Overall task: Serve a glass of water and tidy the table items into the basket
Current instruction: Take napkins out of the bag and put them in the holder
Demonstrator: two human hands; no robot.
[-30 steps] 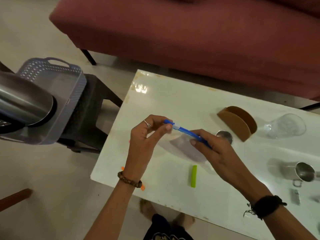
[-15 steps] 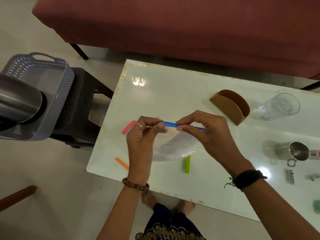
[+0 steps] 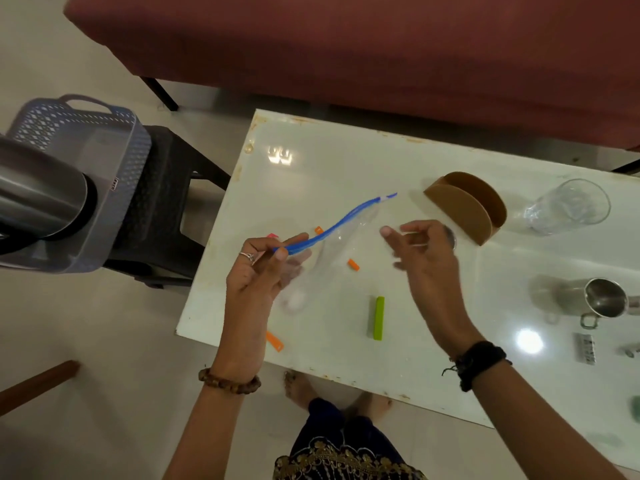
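Observation:
My left hand (image 3: pixel 256 271) pinches one end of a clear zip bag (image 3: pixel 332 233) by its blue seal strip, which sticks out up and to the right over the white table (image 3: pixel 311 168). My right hand (image 3: pixel 426 258) hovers just right of the bag, fingers apart, holding nothing. A green clip (image 3: pixel 376 317) lies on the table below the bag, with small orange clips (image 3: pixel 353 264) and a pink one (image 3: pixel 272 235) around it. A clear glass (image 3: pixel 571 206) lies tipped at the right. The grey basket (image 3: pixel 86 161) stands on a dark stool at the left.
A brown holder (image 3: pixel 464 206) stands behind my right hand. A steel mug (image 3: pixel 588 301) and a small blister pack (image 3: pixel 585 347) sit at the right. A steel flask (image 3: pixel 38 195) lies in the basket. A red sofa (image 3: pixel 381 46) runs along the far side.
My right hand has let go of the blue seal strip and pulled away to the right. The bag now hangs from my left hand only.

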